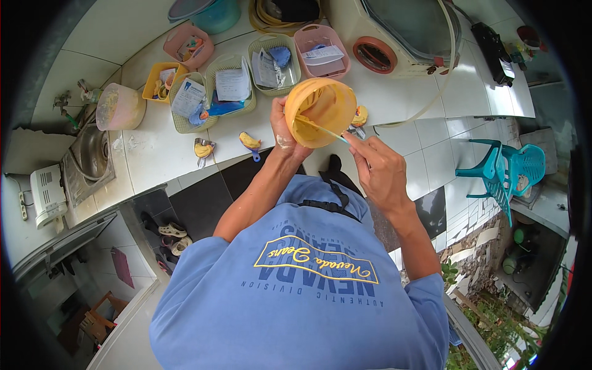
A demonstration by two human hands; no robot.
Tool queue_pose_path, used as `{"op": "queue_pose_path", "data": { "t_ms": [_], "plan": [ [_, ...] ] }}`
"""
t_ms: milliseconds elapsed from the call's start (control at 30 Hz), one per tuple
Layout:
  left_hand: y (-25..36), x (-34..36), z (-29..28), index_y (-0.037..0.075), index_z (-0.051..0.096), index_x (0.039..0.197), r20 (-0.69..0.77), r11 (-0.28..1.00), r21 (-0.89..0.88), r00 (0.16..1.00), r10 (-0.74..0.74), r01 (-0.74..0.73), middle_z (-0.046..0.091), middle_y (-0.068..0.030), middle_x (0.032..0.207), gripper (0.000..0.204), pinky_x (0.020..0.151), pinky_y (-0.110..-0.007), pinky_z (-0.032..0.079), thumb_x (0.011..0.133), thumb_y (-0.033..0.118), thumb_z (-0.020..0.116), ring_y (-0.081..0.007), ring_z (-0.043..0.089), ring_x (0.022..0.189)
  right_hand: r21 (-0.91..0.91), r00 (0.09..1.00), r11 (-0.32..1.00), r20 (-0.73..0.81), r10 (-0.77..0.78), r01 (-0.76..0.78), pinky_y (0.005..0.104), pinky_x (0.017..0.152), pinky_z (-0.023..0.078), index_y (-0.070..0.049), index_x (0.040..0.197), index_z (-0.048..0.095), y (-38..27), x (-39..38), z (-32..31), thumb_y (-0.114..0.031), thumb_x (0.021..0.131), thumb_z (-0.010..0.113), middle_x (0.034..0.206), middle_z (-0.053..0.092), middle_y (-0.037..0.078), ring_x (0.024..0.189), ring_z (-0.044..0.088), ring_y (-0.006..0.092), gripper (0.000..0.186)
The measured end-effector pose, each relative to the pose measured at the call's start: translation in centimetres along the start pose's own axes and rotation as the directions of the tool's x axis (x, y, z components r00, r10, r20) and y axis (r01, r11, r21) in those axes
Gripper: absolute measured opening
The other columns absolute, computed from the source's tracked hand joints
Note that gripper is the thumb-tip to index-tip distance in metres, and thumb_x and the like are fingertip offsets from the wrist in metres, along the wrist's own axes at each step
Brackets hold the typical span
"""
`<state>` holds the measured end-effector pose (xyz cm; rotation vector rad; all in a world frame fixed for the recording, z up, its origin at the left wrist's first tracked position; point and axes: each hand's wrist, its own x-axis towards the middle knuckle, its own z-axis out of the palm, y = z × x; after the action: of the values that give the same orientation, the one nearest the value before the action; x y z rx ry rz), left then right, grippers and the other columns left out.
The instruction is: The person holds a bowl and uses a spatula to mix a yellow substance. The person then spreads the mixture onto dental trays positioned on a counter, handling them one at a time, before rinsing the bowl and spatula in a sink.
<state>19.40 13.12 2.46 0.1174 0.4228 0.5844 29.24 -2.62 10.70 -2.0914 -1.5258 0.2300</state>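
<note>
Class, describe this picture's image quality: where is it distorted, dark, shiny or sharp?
Head view: the counter's front edge bows; the corners fall to black; light gleams off white tiles right of centre; the yellow bowl looks fairly sharp.

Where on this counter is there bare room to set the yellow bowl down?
The counter has bare patches: one between the steel sink and the leftmost impression tray, in front of the pink tub; another between the rightmost pink basket, the white machine and the pale hose. It's crowded behind and left of the yellow bowl, where green baskets stand close together.
</note>
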Motion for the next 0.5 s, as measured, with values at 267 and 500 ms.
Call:
{"op": "queue_pose_path", "data": {
  "t_ms": [267,500],
  "plan": [
    [-2.3,0.1,3.1,0.003,0.058,0.118,-0.011,0.985,0.031,0.985,0.17,-0.17,0.061,-0.0137,0.117,0.055,0.094,-0.044,0.048,0.085,0.044,0.041,-0.0285,0.06,0.104,0.049,1.0,0.999,-0.005,0.008,-0.008,0.0348,0.052,0.044,-0.005,0.108,0.068,5.6,1.2,-0.7,-0.011,0.09,0.059,0.067,0.063,0.011,0.053,0.057,0.0237,0.021],
    [-5.3,2.5,3.7,0.004,0.056,0.121,-0.062,0.949,0.101,0.95,0.306,-0.299,0.061,-0.0129,0.118,0.056,0.094,-0.042,0.047,0.085,0.043,0.041,-0.0269,0.059,0.106,0.772,0.844,0.34,0.494,0.21,-0.537,0.0217,0.046,0.032,0.005,0.107,0.067,7.5,0.0,1.1,-0.016,0.094,0.06,0.059,0.047,-0.005,0.052,0.04,0.0026,0.026]
  ]
}}
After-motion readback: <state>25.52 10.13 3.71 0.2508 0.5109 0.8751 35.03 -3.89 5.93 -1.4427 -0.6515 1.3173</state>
